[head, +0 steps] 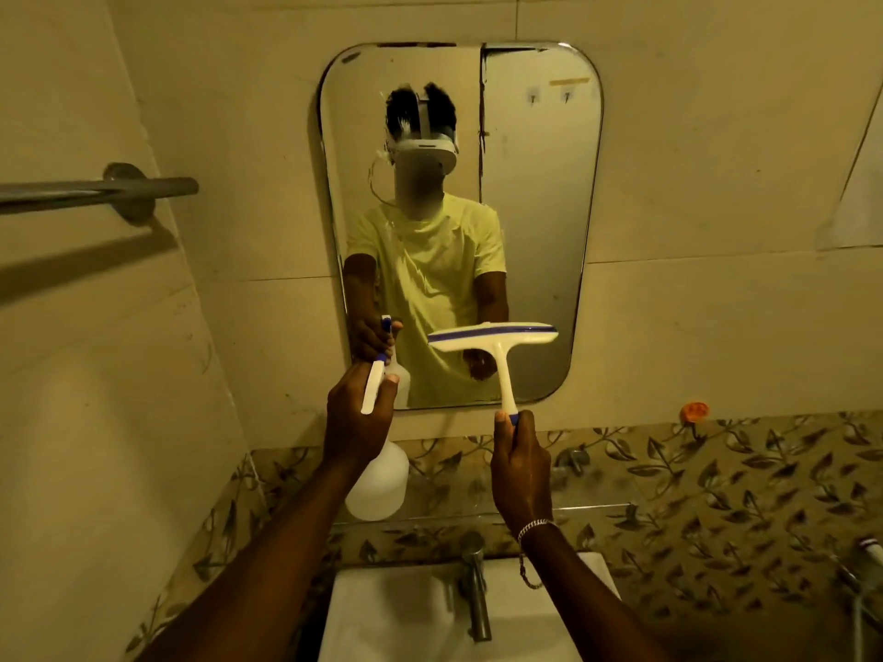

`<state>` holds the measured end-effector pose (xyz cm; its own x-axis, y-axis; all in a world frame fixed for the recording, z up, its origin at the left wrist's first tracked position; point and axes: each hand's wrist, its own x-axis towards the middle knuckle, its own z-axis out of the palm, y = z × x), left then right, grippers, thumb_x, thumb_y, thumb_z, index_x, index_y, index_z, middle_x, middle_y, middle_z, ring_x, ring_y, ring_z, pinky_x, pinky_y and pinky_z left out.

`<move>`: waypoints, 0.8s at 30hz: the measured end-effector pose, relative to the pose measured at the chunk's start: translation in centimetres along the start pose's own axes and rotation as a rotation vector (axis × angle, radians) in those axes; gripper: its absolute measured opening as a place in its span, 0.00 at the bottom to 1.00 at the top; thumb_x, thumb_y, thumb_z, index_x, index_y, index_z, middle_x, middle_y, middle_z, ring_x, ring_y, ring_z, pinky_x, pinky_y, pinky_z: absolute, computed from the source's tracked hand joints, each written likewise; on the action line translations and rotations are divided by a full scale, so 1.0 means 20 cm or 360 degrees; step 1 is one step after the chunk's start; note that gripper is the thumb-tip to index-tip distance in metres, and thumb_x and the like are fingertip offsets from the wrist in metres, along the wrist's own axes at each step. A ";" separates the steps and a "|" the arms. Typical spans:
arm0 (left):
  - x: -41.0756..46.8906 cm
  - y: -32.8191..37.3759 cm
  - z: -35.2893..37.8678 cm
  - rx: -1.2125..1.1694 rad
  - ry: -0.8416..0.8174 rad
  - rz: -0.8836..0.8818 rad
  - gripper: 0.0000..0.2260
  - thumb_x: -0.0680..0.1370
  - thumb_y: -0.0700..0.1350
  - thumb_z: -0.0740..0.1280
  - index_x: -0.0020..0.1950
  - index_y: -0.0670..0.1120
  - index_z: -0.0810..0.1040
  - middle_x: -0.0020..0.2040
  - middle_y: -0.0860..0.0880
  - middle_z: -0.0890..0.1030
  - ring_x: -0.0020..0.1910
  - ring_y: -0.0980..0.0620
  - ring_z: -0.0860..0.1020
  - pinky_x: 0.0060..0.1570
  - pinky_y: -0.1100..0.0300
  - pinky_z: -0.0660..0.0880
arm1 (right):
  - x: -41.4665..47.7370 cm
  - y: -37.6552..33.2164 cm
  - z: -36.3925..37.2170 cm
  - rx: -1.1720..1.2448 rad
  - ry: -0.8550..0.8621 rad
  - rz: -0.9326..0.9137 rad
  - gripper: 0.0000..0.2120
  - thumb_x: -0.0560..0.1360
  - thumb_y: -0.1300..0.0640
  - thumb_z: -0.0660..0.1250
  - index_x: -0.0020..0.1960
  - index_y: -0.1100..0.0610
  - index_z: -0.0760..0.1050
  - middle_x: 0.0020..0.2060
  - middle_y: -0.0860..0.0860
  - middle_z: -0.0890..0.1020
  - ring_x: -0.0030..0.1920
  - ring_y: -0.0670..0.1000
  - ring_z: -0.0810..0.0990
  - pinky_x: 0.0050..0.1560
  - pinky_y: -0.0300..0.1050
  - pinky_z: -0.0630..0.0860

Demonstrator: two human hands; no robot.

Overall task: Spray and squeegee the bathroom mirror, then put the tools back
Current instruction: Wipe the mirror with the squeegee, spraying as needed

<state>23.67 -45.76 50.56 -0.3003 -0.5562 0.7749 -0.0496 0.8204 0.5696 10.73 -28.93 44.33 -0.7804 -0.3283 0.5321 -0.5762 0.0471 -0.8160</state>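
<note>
Nearest, at six o'clock, sits the white basin (382, 609) with its steel tap (475, 590) standing between the two forearms. Both hands are raised apart in front of the wall: the left hand (356, 422) at about seven o'clock of the mirror is clamped on the spray bottle (377, 484), whose translucent body hangs below the fist and whose nozzle points at the glass; the right hand (523, 463), with a chain bracelet (533, 525) at the wrist, is closed round the squeegee (497, 348) handle, the blade held level and up before the lower edge of the glass, whether touching it I cannot tell. Beyond them the mirror (535, 207) hangs at twelve o'clock, and a few white streaks near its upper left suggest that spraying is the step in hand, with wiping barely begun. Next, I judge, the blade must go flat to the top of the glass and be drawn down in overlapping strokes. Little blocks the way: a towel rail (95, 191) juts at nine o'clock, an orange cap (694, 410) rests on the tiled ledge (716, 461) at three o'clock, well clear.
</note>
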 end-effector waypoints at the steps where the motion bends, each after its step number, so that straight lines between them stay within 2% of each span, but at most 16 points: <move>1: 0.00 0.00 0.00 0.0002 -0.0002 -0.0004 0.13 0.81 0.50 0.66 0.57 0.41 0.80 0.45 0.46 0.82 0.43 0.52 0.80 0.42 0.68 0.75 | -0.02 0.03 0.01 -0.0009 -0.0009 0.0019 0.18 0.81 0.39 0.53 0.50 0.53 0.69 0.30 0.46 0.75 0.27 0.45 0.73 0.26 0.41 0.71; 3: -0.01 0.00 0.00 0.0001 0.0001 -0.0020 0.12 0.81 0.50 0.66 0.56 0.41 0.80 0.45 0.46 0.82 0.43 0.53 0.80 0.42 0.67 0.75 | -0.06 0.07 0.01 -0.0017 -0.0032 0.0044 0.17 0.82 0.40 0.54 0.49 0.52 0.69 0.31 0.47 0.75 0.29 0.49 0.74 0.27 0.44 0.71; 8: -0.03 -0.01 -0.01 0.0006 0.0002 -0.0036 0.10 0.81 0.47 0.68 0.58 0.43 0.80 0.46 0.48 0.82 0.44 0.55 0.80 0.42 0.69 0.76 | -0.14 0.16 0.01 -0.0020 -0.0065 0.0117 0.17 0.80 0.38 0.54 0.51 0.51 0.70 0.30 0.49 0.75 0.26 0.45 0.74 0.24 0.36 0.68; 15: -0.05 0.00 0.00 0.0038 0.0007 -0.0083 0.15 0.80 0.53 0.65 0.57 0.43 0.80 0.44 0.49 0.81 0.41 0.57 0.79 0.40 0.69 0.76 | -0.29 0.30 0.01 -0.0032 -0.0151 0.0271 0.13 0.80 0.38 0.54 0.52 0.46 0.69 0.29 0.50 0.75 0.26 0.44 0.76 0.23 0.35 0.69; 19: -0.07 0.00 0.00 0.0015 -0.0010 -0.0073 0.13 0.80 0.51 0.65 0.55 0.43 0.79 0.45 0.47 0.82 0.42 0.53 0.80 0.40 0.61 0.79 | -0.29 0.31 0.01 -0.0025 -0.0191 0.0298 0.12 0.81 0.40 0.55 0.54 0.48 0.70 0.28 0.49 0.75 0.26 0.43 0.76 0.22 0.34 0.70; 24: -0.10 0.02 -0.02 0.0031 -0.0038 -0.0080 0.09 0.81 0.49 0.66 0.51 0.43 0.79 0.41 0.47 0.81 0.40 0.52 0.80 0.37 0.52 0.80 | -0.38 0.36 -0.05 -0.0004 -0.0200 0.0400 0.17 0.78 0.36 0.53 0.51 0.47 0.71 0.28 0.50 0.75 0.25 0.42 0.75 0.23 0.33 0.69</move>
<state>24.60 -44.31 49.28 -0.3198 -0.5937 0.7384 -0.0834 0.7940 0.6022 12.31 -25.25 34.68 -0.8627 -0.4207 0.2807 -0.3691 0.1442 -0.9181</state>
